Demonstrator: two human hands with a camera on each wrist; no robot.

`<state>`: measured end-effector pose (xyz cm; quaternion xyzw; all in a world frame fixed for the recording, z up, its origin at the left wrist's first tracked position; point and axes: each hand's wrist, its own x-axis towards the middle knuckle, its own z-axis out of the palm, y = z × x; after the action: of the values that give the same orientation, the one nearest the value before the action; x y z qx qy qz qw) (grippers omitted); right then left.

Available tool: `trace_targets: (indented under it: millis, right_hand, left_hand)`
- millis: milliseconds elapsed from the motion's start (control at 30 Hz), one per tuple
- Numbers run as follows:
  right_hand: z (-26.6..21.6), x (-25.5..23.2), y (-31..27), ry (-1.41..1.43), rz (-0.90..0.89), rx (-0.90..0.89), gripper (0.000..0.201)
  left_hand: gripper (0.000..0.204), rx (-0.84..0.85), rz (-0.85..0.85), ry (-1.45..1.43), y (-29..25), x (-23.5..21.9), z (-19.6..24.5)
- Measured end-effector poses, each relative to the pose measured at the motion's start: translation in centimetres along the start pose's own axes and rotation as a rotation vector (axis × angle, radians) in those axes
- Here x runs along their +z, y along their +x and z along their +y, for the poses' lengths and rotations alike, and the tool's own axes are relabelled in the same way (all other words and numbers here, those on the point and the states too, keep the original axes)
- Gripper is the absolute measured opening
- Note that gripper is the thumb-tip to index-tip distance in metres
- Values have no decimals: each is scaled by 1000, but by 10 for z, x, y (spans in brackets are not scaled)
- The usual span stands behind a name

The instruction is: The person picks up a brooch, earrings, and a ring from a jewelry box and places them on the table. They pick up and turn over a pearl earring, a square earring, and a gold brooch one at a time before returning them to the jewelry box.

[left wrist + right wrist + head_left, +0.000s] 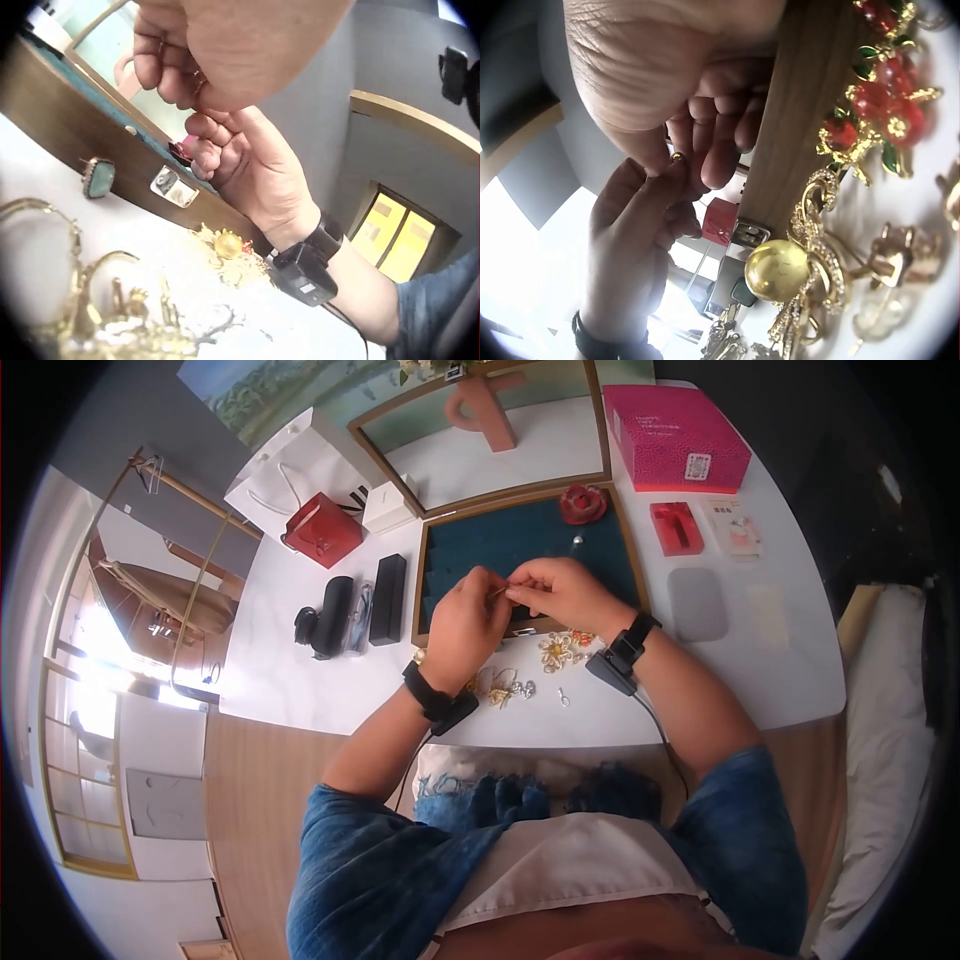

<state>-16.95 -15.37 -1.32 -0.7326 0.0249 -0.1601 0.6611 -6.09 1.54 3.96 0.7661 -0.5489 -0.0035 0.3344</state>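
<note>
Both hands meet above the front part of an open wooden jewelry box (pixel 440 540) with a dark green lining. The left hand (pixel 468 622) and the right hand (pixel 570 592) pinch a small gold-colored piece (pixel 677 157) between their fingertips; its shape is mostly hidden by the fingers. In the left wrist view the left hand (pixel 240 52) is above the right hand (pixel 262 176). Below them, in front of the box, lie gold jewelry (pixel 498 688), a flower-shaped brooch (pixel 556 651) and a small silver-colored piece (pixel 564 698). A green-stone piece (pixel 100 178) shows near the box front.
A red flower (pixel 583 504) and a pearl piece (pixel 578 541) are in the box. To its left are black cases (pixel 387 600), a red bag (pixel 323 530) and a white bag (pixel 300 465). Rightward are a pink box (pixel 676 440), a red packet (pixel 677 528) and a grey pad (pixel 697 604).
</note>
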Motion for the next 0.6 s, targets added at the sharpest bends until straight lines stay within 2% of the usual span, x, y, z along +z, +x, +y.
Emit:
trace_targets:
  millis: [100,200,300,367,400,500,600]
  right_hand:
    - [17,0,5,121,14,-13,16]
    - [13,-2,4,106,11,41,12]
    - [13,-2,5,80,28,23,14]
    - [15,-2,5,74,33,14,14]
    - [16,-1,6,69,33,8,14]
    - [17,-1,6,22,37,13,15]
    - [14,-1,4,5,44,20,16]
  left_hand:
    - [19,98,-91,-142,1,-5,-6]
    - [24,156,-144,-179,4,-19,-28]
    - [28,115,-47,2,21,-39,-76]
    - [25,120,-13,274,32,-48,-104]
    - [25,165,-50,331,35,-53,-114]
    - [21,177,-124,280,45,-50,-131]
    - [16,192,-122,285,49,-43,-143]
